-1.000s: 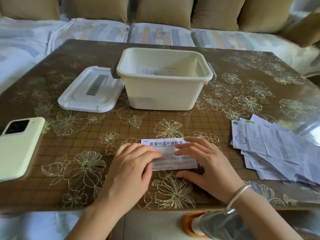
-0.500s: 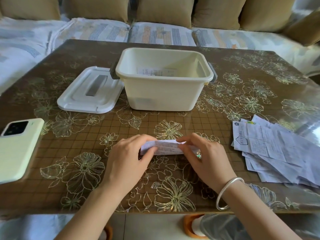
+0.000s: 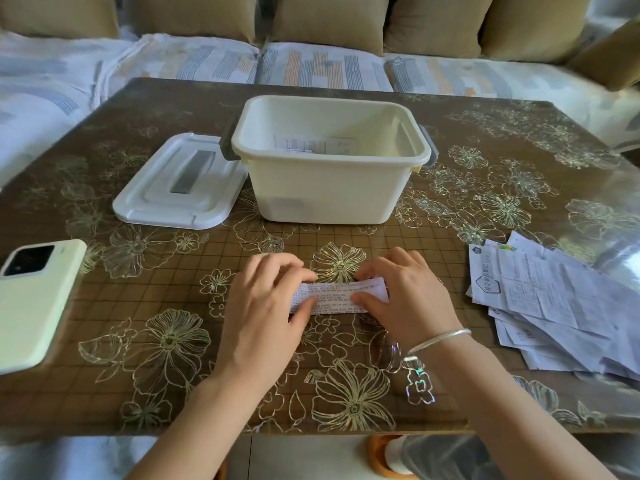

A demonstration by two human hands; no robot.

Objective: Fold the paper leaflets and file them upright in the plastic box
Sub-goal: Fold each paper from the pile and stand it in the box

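My left hand [image 3: 263, 306] and right hand [image 3: 410, 299] each pinch an end of the narrow folded white printed paper leaflet [image 3: 337, 299] on the brown floral table [image 3: 173, 341], near the cream rectangular plastic box [image 3: 329, 192].

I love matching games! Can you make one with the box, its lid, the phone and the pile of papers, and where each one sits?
Things:
1. plastic box
2. lid
3. phone
4. loose leaflets

Places:
A. at the left edge of the table
B. spread out on the right side
C. in the middle, far side
D. lying flat just left of the plastic box

Pairs: 1-C, 2-D, 3-A, 4-B
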